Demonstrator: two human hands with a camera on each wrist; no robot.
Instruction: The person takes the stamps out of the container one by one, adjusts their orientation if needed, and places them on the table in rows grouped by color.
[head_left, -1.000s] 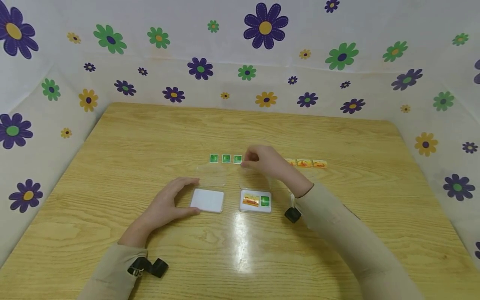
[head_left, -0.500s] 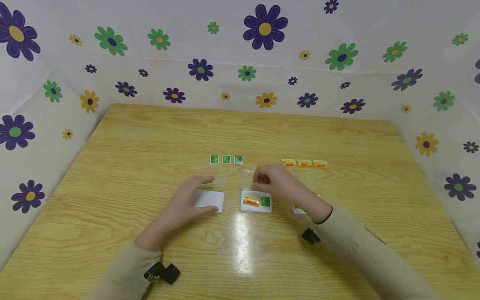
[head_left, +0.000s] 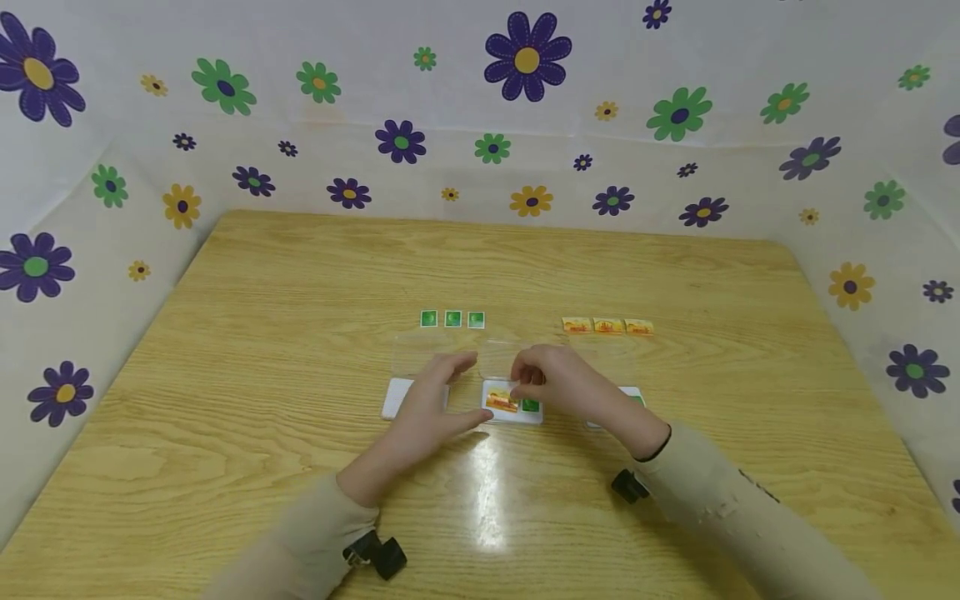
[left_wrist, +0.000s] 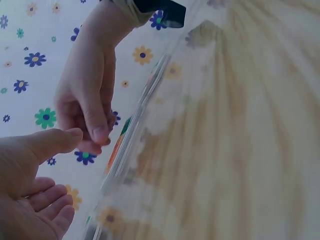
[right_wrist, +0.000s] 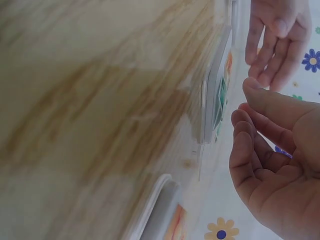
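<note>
A small clear case with a white inside (head_left: 517,416) lies at the table's middle. On it are a yellow-orange sticker (head_left: 501,402) and a square green sticker (head_left: 531,405); its transparent lid (head_left: 501,357) is folded back behind. My left hand (head_left: 429,408) spreads thumb and fingers around the case's left end, partly covering a plain white case (head_left: 396,398). Over the middle case's right side hovers my right hand (head_left: 564,379), fingers loosely curled. In the right wrist view, a gap shows between that hand's thumb (right_wrist: 267,100) and fingertips, with nothing visible there.
Behind the cases lie green square stickers (head_left: 453,319) in a row at left and yellow-orange stickers (head_left: 608,326) in another at right. A third case (head_left: 628,392) is partly hidden under my right forearm. A flowered cloth (head_left: 450,100) surrounds the wooden table (head_left: 300,275).
My left hand has left the plain white case and moved right to the middle case. My right hand has come from near the green row toward me, over the middle case.
</note>
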